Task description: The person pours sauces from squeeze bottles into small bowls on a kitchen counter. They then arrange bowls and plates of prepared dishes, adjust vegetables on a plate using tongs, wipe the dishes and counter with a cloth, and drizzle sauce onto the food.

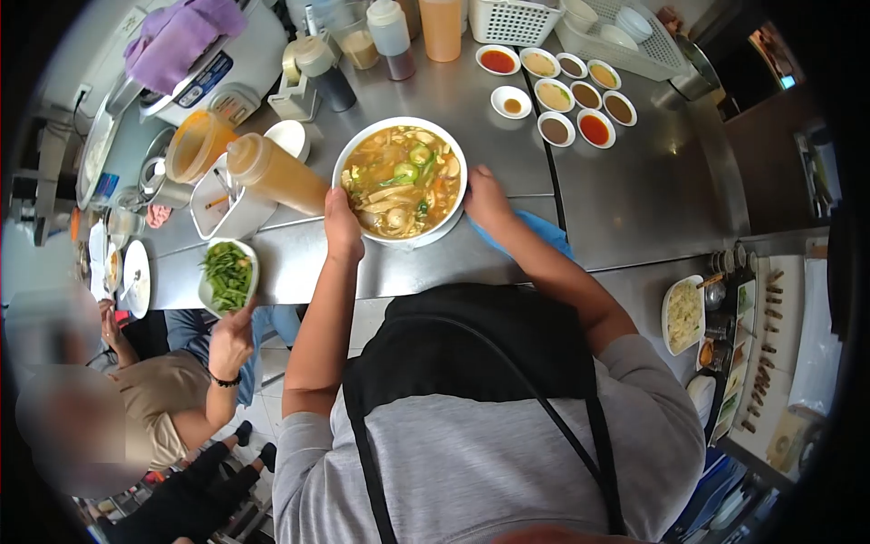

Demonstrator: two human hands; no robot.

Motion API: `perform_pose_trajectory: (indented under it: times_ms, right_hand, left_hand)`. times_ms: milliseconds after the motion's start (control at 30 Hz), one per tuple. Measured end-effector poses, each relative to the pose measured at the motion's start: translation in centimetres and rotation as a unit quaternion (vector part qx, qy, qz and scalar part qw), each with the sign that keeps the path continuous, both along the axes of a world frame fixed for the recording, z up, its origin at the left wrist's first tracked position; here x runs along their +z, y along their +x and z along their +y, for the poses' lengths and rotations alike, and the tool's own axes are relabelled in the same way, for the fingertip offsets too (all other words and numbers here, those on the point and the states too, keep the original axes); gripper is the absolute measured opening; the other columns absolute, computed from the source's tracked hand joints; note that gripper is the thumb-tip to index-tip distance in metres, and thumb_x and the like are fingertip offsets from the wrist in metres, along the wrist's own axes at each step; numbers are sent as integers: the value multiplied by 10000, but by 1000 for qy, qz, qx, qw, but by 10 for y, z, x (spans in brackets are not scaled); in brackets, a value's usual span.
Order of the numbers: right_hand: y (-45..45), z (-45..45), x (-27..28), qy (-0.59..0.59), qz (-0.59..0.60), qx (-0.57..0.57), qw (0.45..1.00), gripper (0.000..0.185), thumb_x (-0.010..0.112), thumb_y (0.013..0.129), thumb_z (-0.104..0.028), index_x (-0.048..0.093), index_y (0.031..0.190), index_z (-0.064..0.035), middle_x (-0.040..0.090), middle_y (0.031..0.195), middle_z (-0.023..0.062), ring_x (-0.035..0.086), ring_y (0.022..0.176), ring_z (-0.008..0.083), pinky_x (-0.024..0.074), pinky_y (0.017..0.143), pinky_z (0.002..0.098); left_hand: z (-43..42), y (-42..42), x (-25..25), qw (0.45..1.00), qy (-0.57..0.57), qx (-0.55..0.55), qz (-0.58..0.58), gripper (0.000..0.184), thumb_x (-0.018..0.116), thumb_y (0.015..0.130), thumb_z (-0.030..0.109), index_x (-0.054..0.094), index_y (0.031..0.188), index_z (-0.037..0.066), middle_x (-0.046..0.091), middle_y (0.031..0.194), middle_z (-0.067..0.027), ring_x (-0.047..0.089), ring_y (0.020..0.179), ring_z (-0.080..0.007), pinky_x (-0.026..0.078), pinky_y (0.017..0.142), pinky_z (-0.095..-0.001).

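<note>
Both of my hands grip a large white bowl point(396, 122) from opposite sides over the steel counter. Inside it, thick brown soup point(399, 181) shows egg strands, pale pieces and green chili slices. My left hand point(343, 227) is closed on the lower left side, its thumb near the rim. On the right side is my right hand point(488, 199), thumb up by the rim and other fingers partly hidden. A blue cloth point(541, 236) lies under my right forearm. Just left of the bowl, an orange-brown squeeze bottle point(281, 174) leans close to my left hand.
At left, a co-worker's hand point(232, 340) holds a dish of chopped greens point(228, 275). Small sauce dishes point(555, 94) cluster at the upper right. Bottles point(390, 41), a rice cooker point(217, 68) and a white basket point(512, 23) line the back. Shredded food fills a dish point(669, 313) at right.
</note>
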State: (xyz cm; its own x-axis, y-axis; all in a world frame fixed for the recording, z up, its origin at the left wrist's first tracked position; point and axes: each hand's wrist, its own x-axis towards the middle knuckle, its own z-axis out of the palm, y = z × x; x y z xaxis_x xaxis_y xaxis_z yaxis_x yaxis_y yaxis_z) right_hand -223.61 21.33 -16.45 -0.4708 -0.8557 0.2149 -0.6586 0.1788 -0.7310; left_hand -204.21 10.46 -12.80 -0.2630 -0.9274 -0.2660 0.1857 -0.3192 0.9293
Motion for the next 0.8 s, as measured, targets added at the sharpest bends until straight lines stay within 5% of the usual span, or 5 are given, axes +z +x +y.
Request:
perform_pose_trajectory:
  times_ms: [200,400,533,600,800]
  right_hand:
    - [-40,-48,-6,37,33,5,999,174,520,703,-51,579,865,-26,538,910,177,515,860,348,430,745,399]
    - [-56,-46,5,75,60,47,994,172,506,726,-96,575,865,-22,541,888,184,514,857,344,425,745,395]
    - [-41,-1,-11,19,57,30,998,171,508,732,-73,548,885,-9,534,878,164,517,829,348,426,719,401]
    - [-26,21,-4,35,37,42,998,194,513,733,-80,548,916,-26,533,879,148,523,827,338,431,713,389]
    - [23,53,19,25,-13,175,984,221,549,730,-125,568,947,-88,540,879,100,536,819,299,436,709,358]
  left_hand:
    - [37,-14,26,995,91,-30,-29,422,259,899,357,225,1252,129,351,1255,-117,413,1108,-285,331,865,-560]
    - [49,-16,28,985,153,-78,15,530,293,888,405,81,1314,171,139,1367,-109,110,1251,-355,168,927,-624]
    - [38,10,33,957,165,-219,-91,610,379,866,394,64,1333,157,176,1353,-114,263,1196,-352,313,900,-517]
    - [27,38,44,941,42,-263,-211,538,436,849,374,299,1276,77,438,1155,-92,466,986,-213,415,784,-342]
    - [-1,129,57,970,-69,51,-226,453,488,819,274,356,1197,63,523,979,-66,504,760,-128,413,625,-264]
